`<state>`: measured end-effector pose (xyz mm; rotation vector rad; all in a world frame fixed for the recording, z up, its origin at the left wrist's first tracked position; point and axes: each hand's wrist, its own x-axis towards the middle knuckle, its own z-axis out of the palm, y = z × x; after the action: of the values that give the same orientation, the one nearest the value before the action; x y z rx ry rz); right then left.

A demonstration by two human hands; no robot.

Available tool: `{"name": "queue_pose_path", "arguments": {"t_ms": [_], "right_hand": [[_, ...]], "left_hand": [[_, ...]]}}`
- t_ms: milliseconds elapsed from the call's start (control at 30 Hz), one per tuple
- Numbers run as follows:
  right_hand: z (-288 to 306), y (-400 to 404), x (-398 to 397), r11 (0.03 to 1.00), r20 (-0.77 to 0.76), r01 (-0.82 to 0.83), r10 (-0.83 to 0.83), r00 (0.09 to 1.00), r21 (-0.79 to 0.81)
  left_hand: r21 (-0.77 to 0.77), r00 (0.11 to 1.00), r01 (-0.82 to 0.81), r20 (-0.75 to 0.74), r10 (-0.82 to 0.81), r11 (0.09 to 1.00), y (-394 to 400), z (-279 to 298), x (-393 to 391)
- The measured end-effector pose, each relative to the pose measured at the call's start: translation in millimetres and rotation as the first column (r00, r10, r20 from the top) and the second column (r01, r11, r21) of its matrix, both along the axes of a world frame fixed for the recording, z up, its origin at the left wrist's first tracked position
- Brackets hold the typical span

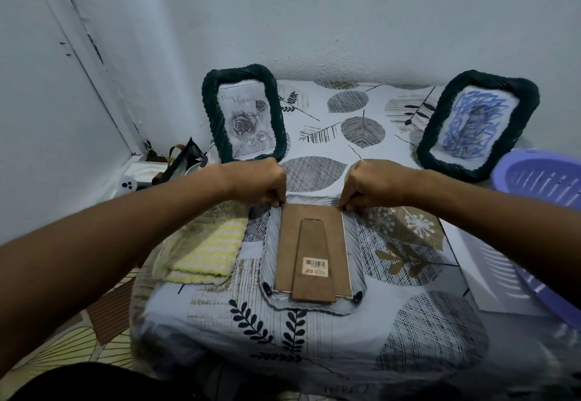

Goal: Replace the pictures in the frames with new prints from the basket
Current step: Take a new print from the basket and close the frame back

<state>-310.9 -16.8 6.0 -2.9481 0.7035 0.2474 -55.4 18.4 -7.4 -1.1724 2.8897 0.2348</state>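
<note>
A picture frame [270,243] lies face down in the middle of the bed, its brown backing board [289,243] and stand with a barcode sticker facing up. My left hand [261,183] pinches at the frame's far left corner. My right hand [367,183] pinches at its far right corner. Two dark green frames stand against the wall: the left green frame [243,114] shows a rose print, the right green frame [478,124] shows a blue scribble. A purple basket [540,180] sits at the right edge.
A yellow and white folded cloth [204,253] lies left of the face-down frame. A white sheet [490,271] lies beside the basket on the right. Bags and small items [176,164] crowd the floor corner at left. The bed carries a leaf-patterned sheet [345,331].
</note>
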Motion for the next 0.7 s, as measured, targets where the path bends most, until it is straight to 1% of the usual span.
{"name": "queue_pose_path", "arguments": {"t_ms": [167,233,333,500,700], "right_hand": [[-1.9,4.2,-5.0,0.997,0.038,-0.056,0.058,0.998,-0.053],[-2.9,6.2,-7.1,0.992,0.084,-0.084,0.092,0.992,-0.091],[-10.0,4.5,-10.1,0.989,0.168,-0.131,0.142,0.976,-0.071],[-22.0,1.8,-12.6,0.992,0.220,-0.097,0.113,0.969,-0.085],[-28.8,3.3,-14.4,0.995,0.283,-0.066,0.086,0.955,-0.080]], "left_hand": [[-0.095,0.995,0.074,-0.065,-0.081,0.993,8.3,-4.6,6.2],[-0.124,0.995,0.067,-0.071,-0.077,0.990,10.6,-6.5,7.0],[-0.156,0.994,0.061,-0.084,-0.074,0.986,13.4,-8.2,8.0],[-0.229,0.992,0.065,-0.095,-0.089,0.971,16.8,-13.2,9.3],[-0.228,0.989,0.026,-0.139,-0.059,0.973,17.8,-17.2,9.3]]}}
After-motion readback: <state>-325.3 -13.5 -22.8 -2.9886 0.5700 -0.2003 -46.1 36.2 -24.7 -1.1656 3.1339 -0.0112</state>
